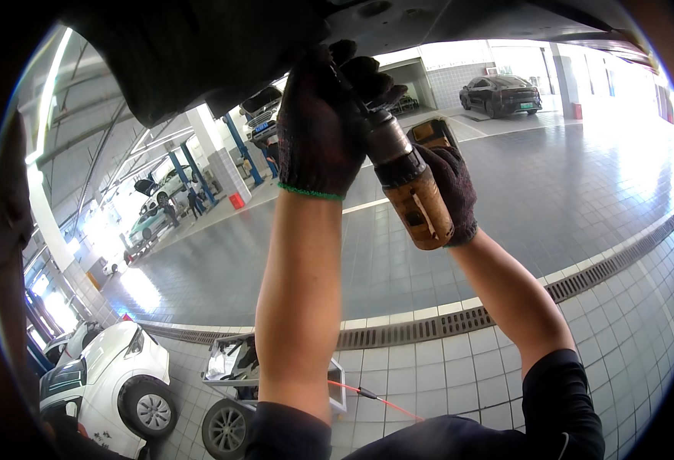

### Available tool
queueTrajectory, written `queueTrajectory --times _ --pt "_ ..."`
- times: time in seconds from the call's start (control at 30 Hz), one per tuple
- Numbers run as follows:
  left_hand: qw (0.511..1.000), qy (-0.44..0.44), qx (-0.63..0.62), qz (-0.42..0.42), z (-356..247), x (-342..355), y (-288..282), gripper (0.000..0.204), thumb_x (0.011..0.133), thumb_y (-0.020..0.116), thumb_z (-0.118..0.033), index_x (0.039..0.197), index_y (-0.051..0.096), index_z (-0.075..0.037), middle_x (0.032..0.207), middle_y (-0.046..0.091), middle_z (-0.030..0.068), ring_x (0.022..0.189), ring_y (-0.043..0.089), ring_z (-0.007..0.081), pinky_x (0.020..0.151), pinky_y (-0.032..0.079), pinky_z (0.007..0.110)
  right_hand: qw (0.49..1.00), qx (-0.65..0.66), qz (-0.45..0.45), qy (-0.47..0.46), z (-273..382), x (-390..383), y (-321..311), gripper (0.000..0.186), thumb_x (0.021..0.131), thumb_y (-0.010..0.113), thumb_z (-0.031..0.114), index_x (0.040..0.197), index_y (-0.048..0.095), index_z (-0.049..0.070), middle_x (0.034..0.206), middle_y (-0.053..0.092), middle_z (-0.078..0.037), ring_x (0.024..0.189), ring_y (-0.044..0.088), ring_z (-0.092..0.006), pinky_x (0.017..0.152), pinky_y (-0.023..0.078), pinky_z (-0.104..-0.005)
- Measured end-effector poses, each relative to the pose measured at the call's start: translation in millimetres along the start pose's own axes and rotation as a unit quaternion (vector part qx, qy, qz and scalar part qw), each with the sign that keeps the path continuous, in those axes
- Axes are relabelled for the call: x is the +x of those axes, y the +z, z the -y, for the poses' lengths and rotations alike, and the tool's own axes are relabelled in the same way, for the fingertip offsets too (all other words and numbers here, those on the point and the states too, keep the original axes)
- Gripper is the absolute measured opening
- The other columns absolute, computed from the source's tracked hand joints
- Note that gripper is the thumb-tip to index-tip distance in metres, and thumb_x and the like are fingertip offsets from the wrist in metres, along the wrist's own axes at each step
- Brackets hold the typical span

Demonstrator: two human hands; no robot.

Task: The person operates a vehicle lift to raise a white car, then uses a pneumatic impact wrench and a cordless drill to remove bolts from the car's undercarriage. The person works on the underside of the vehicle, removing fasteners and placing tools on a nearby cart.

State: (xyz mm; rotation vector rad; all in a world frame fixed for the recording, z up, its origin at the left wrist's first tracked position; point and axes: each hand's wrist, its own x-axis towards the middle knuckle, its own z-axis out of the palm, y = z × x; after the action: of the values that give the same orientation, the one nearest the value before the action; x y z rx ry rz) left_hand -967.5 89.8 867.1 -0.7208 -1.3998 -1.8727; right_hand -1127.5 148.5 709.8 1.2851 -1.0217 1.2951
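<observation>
My right hand, in a dark knitted glove, is wrapped around the handle of a yellow and black cordless drill. The drill slants upward to the left, its battery showing beyond my hand. My left hand, in a dark glove with a green cuff, is raised just ahead of the chuck. Its bent fingers close around the thin bit shaft that reaches up from the drill. Both hands are right under a dark car underside panel; the tip of the shaft is lost against the dark surfaces.
A grey cart and a loose wheel stand below my left arm. A red hose runs near the cart. The white car is at lower left, a dark car far right. A floor drain crosses the tiles.
</observation>
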Motion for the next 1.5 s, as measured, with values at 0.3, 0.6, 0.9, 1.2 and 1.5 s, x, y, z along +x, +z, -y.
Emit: queueTrajectory --times 0.3,0.6,0.9,1.2,1.5 --pt "0.98 0.088 0.077 -0.16 4.8 -2.5 -2.5 0.02 0.102 0.059 -0.018 0.117 0.063 -0.006 0.098 0.07 0.015 0.084 0.068 0.0299 0.082 0.061 0.052 0.999 -0.029 0.01 -0.025 6.6 -16.0 -36.8 0.057 0.08 0.083 0.036 0.128 0.07 0.01 0.112 0.072 -0.011 0.106 0.068 -0.0331 0.097 0.052 -0.0497" --pt "0.985 0.007 0.143 -0.095 9.5 -2.7 11.1 0.018 0.097 0.056 -0.008 0.109 0.068 -0.002 0.084 0.064 0.0067 0.064 0.052 0.0177 0.06 0.043 0.033 0.982 0.143 -0.004 0.127 -9.9 9.3 -34.0 0.052 0.081 0.086 0.031 0.126 0.072 0.009 0.112 0.075 -0.012 0.105 0.071 -0.0322 0.098 0.053 -0.0481" --pt "0.739 0.267 0.618 0.023 -1.2 -4.6 27.4 0.021 0.1 0.06 -0.006 0.114 0.075 -0.008 0.106 0.073 0.01 0.091 0.07 0.0244 0.083 0.058 0.037 0.997 0.051 -0.021 0.055 -18.6 15.8 -23.5 0.057 0.078 0.088 0.035 0.126 0.071 0.009 0.112 0.074 -0.012 0.104 0.07 -0.0322 0.098 0.053 -0.048" --pt "0.731 0.279 0.621 0.036 -4.2 1.4 32.6 0.021 0.097 0.063 -0.006 0.112 0.078 -0.009 0.111 0.076 0.0129 0.105 0.072 0.0301 0.095 0.057 0.04 0.979 0.142 -0.008 0.145 -25.9 8.3 -15.7 0.057 0.077 0.088 0.036 0.124 0.071 0.009 0.111 0.074 -0.012 0.104 0.069 -0.0333 0.096 0.053 -0.0492" --pt "0.631 0.368 0.679 0.072 -5.6 4.7 26.5 0.02 0.096 0.063 -0.006 0.109 0.078 -0.008 0.11 0.076 0.0148 0.104 0.072 0.0316 0.094 0.058 0.041 0.995 0.068 -0.028 0.064 -12.7 20.0 -25.6 0.056 0.078 0.088 0.035 0.124 0.071 0.009 0.113 0.074 -0.013 0.105 0.069 -0.0331 0.098 0.053 -0.0497"
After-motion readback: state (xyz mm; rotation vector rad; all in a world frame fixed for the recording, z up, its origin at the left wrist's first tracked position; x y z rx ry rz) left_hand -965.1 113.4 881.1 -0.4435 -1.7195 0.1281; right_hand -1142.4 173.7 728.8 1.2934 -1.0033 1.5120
